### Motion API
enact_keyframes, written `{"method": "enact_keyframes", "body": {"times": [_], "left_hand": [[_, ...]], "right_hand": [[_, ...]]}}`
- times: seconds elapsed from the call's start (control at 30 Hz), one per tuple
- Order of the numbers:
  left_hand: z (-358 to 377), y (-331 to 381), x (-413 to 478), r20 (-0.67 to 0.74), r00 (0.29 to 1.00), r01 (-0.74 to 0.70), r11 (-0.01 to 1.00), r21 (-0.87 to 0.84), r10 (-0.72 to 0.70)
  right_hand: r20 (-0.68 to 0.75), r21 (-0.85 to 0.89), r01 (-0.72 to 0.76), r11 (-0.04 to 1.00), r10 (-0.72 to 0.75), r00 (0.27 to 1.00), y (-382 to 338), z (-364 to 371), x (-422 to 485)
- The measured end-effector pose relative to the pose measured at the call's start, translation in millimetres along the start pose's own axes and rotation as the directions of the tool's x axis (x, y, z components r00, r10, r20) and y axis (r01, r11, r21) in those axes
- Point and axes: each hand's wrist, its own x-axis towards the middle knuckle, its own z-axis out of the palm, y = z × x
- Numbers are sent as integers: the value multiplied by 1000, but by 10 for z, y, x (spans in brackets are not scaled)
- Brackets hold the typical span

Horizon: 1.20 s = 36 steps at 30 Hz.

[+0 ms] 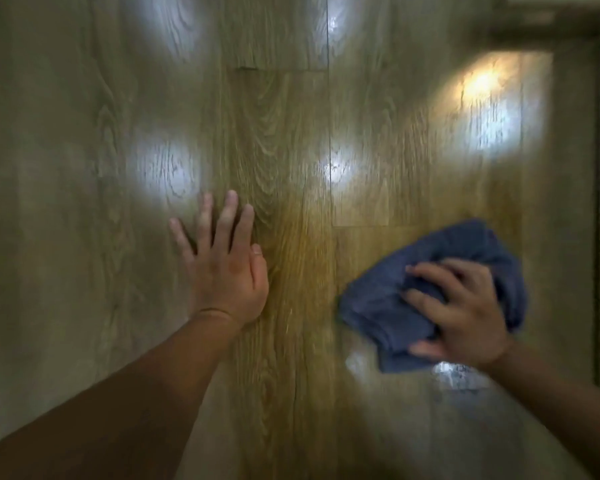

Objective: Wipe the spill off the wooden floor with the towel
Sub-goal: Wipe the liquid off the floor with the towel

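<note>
So the blue towel point(465, 244) is bunched up into a loose wad, sitting flat on the wooden floor point(291, 150). The right hand point(465, 317) is on top of the towel's near half, with the fingers point(430, 271) spread apart and bent down into the folds, and the thumb point(426, 349) hooked against the towel's near edge, so it's clamped on the cloth rather than just resting there. Right at the near edge of the towel, touching it and partly under the right wrist, there's a shiny wet patch, which looks like the spill point(454, 375); a fainter wet gleam shows at the towel's near-left corner too. The whole shot is pretty blurry, so I can't tell how far the wet area really runs. Well off to the left of the towel, the left hand point(226, 271) is planted palm down on bare boards, its fingers straight and a bit apart, holding nothing. Beyond the towel and out to its left, the boards carry several bright blobs of light glare point(167, 168), plus a warmer one farther back from the towel point(482, 84).
</note>
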Motion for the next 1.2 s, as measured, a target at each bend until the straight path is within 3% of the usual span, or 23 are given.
{"method": "enact_keyframes", "body": {"times": [0.03, 0.07, 0.1, 0.17, 0.23, 0.3, 0.37, 0.47, 0.53, 0.6, 0.67, 0.73, 0.83, 0.9, 0.93, 0.97, 1.0, 1.03, 1.1, 1.17, 1.2], "left_hand": [[11, -3, 11, 7, 1000, -3, 1000, 5, 3], [9, -9, 13, 8, 1000, -4, 1000, 11, 4], [7, -7, 10, 6, 1000, -8, 1000, 13, 8], [14, 4, 4, -2, 1000, -6, 1000, 14, 6], [13, 13, 3, -7, 1000, 12, 1000, 7, -12], [9, 26, 1, -16, 1000, 19, 1000, -1, -19], [7, 39, 15, -24, 1000, 13, 1000, -3, -13], [21, 10, 19, -49, 998, 25, 999, -22, -26], [35, 10, 0, -62, 998, 17, 1000, -25, -18], [39, 13, 15, -67, 998, 8, 1000, -26, -10], [53, 5, 10, -84, 996, 6, 1000, -27, -8], [75, 7, 4, -99, 995, 7, 999, -39, -11], [91, 19, 2, -103, 995, 11, 998, -68, -18], [98, -1, 0, -122, 992, 20, 998, -67, -28], [94, -5, -5, -121, 992, 22, 998, -54, -29], [91, -4, -13, -113, 993, 26, 999, -37, -30], [78, 0, -11, -106, 994, 31, 999, -18, -32], [64, 4, -12, -99, 995, 31, 1000, -3, -31], [40, 12, -5, -93, 995, 25, 1000, 1, -25], [30, 13, 3, -93, 995, 26, 1000, -6, -27], [33, 10, 3, -91, 996, 24, 1000, -7, -25]], "right_hand": [[-19, -49, 41, 998, -42, 999, 313, -22, 156], [-83, -114, -11, 993, 2, 997, 613, -42, 371], [-160, -137, -166, 977, 144, 977, 875, -86, 626], [-259, -164, -500, 851, 451, 854, 1262, -145, 1072], [-266, -147, -652, 744, 605, 751, 1243, -149, 1281], [-276, -127, -682, 720, 635, 722, 947, -124, 1117], [-268, -72, -618, 783, 582, 768, 500, -37, 558], [-138, -49, -349, 936, 340, 930, -19, 14, -344], [-39, -43, -121, 992, 119, 992, 255, -89, -473], [1, -76, 28, 997, -27, 1000, 818, -193, -294], [-52, -145, -70, 987, 63, 997, 1327, -279, 54], [-153, -182, -325, 928, 300, 942, 1564, -323, 365], [-273, -150, -624, 767, 574, 772, 1282, -235, 482], [-354, -74, -748, 659, 684, 638, 789, -83, 278], [-360, -41, -763, 645, 703, 614, 482, -6, 94], [-341, -33, -746, 665, 694, 634, 175, 55, -115], [-294, -30, -689, 724, 652, 699, -79, 81, -299], [-253, -41, -576, 816, 549, 797, -209, 78, -442], [-161, -74, -215, 974, 201, 966, -39, 0, -440], [-77, -135, 58, 989, -68, 995, 461, -64, -121], [-94, -173, 6, 985, -22, 995, 678, -106, 133]]}}
